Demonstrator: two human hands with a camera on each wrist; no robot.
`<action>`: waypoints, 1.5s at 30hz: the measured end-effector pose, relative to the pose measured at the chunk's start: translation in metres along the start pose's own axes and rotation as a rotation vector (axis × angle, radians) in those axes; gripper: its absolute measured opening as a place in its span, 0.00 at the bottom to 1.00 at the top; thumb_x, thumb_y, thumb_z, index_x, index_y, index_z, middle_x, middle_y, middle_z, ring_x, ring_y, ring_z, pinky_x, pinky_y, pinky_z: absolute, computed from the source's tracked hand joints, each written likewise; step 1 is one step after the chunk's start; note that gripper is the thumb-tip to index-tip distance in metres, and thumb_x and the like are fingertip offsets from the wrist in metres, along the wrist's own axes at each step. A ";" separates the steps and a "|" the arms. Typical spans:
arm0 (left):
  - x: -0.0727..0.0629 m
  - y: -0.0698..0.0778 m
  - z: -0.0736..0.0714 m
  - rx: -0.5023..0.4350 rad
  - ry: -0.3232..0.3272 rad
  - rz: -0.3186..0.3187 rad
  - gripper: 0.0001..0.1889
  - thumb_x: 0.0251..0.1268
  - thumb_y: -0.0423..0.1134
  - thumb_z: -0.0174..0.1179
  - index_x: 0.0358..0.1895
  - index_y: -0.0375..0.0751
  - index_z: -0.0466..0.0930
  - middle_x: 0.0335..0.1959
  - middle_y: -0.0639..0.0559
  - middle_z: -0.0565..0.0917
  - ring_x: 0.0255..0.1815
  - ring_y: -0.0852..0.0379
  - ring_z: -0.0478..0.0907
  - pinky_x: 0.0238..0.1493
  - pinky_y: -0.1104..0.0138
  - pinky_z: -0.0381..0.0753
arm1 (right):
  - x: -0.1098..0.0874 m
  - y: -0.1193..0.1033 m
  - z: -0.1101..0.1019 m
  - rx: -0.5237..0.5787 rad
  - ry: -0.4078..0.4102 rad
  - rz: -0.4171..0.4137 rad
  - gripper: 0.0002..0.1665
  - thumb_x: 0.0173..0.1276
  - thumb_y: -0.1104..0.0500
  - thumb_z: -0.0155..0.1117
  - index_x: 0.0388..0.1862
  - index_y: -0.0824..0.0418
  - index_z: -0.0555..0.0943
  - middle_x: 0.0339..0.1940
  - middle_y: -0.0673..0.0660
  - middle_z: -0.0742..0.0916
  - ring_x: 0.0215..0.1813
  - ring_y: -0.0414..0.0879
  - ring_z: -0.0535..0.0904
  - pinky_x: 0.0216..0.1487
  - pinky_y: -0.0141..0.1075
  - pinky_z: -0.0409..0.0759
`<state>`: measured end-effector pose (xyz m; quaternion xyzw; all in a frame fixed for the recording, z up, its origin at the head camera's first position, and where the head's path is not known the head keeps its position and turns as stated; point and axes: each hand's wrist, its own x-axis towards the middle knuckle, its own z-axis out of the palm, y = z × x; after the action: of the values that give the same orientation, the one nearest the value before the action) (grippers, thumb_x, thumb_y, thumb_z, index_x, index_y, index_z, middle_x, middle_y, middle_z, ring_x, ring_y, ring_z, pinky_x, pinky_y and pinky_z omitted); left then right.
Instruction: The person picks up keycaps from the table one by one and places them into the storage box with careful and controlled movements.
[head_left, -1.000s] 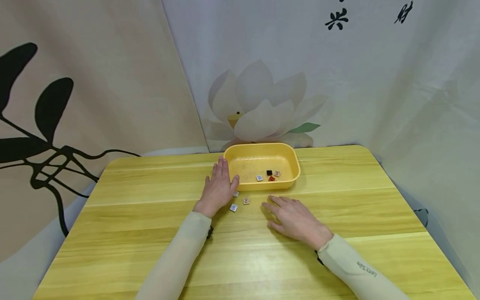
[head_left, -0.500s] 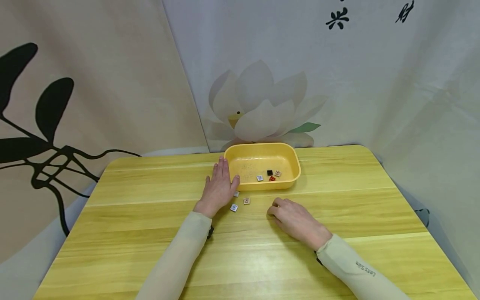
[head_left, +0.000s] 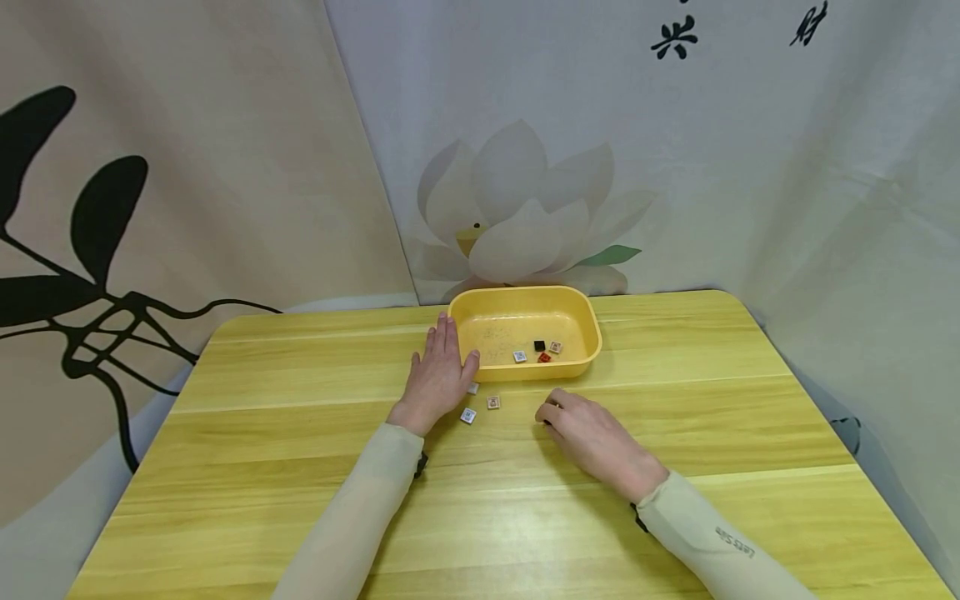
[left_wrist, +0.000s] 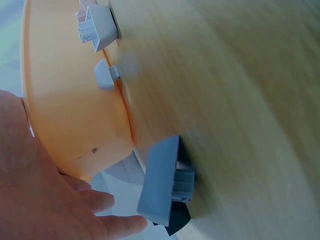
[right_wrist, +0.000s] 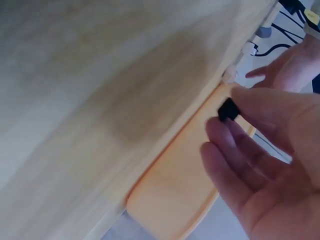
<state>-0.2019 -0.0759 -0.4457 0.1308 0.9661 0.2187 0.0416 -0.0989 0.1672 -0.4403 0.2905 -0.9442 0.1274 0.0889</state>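
Note:
My right hand is raised over the table, right of the loose keycaps, and pinches a small black keycap between thumb and fingertips. My left hand touches the left end of a yellow tray, its fingers fairly straight. Just right of the left hand, on the table, lie a white keycap, a beige keycap and a whitish keycap partly beside the thumb. In the left wrist view a grey-looking keycap shows its stem sideways.
Inside the tray lie a white keycap, a black keycap, a beige keycap and a red keycap. The wooden table ends near a printed curtain behind the tray.
My right hand's fingers, spread a second ago, have curled in and lifted slightly, and a dark keycap shows at their tips. The left hand and the tray stay in place.

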 end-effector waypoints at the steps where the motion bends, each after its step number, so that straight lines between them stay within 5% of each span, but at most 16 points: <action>1: 0.000 0.000 0.000 -0.001 0.001 0.000 0.41 0.84 0.57 0.36 0.83 0.30 0.38 0.86 0.41 0.35 0.85 0.38 0.41 0.75 0.33 0.51 | 0.001 0.000 -0.001 0.003 0.028 -0.004 0.07 0.67 0.67 0.73 0.43 0.60 0.88 0.40 0.51 0.84 0.41 0.44 0.84 0.42 0.37 0.85; 16: 0.000 0.001 -0.001 -0.004 0.000 -0.003 0.41 0.84 0.56 0.38 0.83 0.31 0.37 0.86 0.40 0.36 0.85 0.37 0.41 0.75 0.33 0.51 | 0.019 0.012 -0.018 0.068 0.321 -0.031 0.13 0.67 0.67 0.74 0.50 0.64 0.88 0.50 0.57 0.86 0.53 0.52 0.85 0.54 0.44 0.85; 21: 0.000 0.001 0.000 -0.003 -0.007 -0.003 0.42 0.84 0.57 0.38 0.83 0.31 0.36 0.86 0.40 0.35 0.85 0.38 0.40 0.75 0.33 0.51 | 0.027 0.016 -0.020 0.074 0.387 -0.026 0.15 0.65 0.68 0.75 0.51 0.65 0.88 0.50 0.59 0.86 0.51 0.52 0.85 0.51 0.44 0.85; 35: 0.000 0.001 -0.001 -0.006 -0.007 -0.010 0.42 0.84 0.58 0.37 0.84 0.32 0.36 0.86 0.42 0.34 0.85 0.39 0.40 0.76 0.34 0.50 | 0.060 0.029 -0.022 0.107 0.433 0.003 0.13 0.67 0.68 0.73 0.51 0.66 0.87 0.49 0.59 0.86 0.48 0.50 0.84 0.46 0.41 0.86; 45: 0.000 -0.001 0.001 0.006 -0.002 -0.006 0.42 0.84 0.59 0.36 0.84 0.31 0.36 0.86 0.41 0.35 0.85 0.38 0.42 0.76 0.34 0.52 | 0.081 0.037 -0.013 0.113 0.370 0.124 0.12 0.72 0.65 0.70 0.51 0.67 0.87 0.47 0.59 0.86 0.46 0.51 0.84 0.47 0.43 0.85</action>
<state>-0.2024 -0.0762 -0.4471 0.1281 0.9671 0.2155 0.0429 -0.1850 0.1580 -0.4154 0.2081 -0.9191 0.2367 0.2364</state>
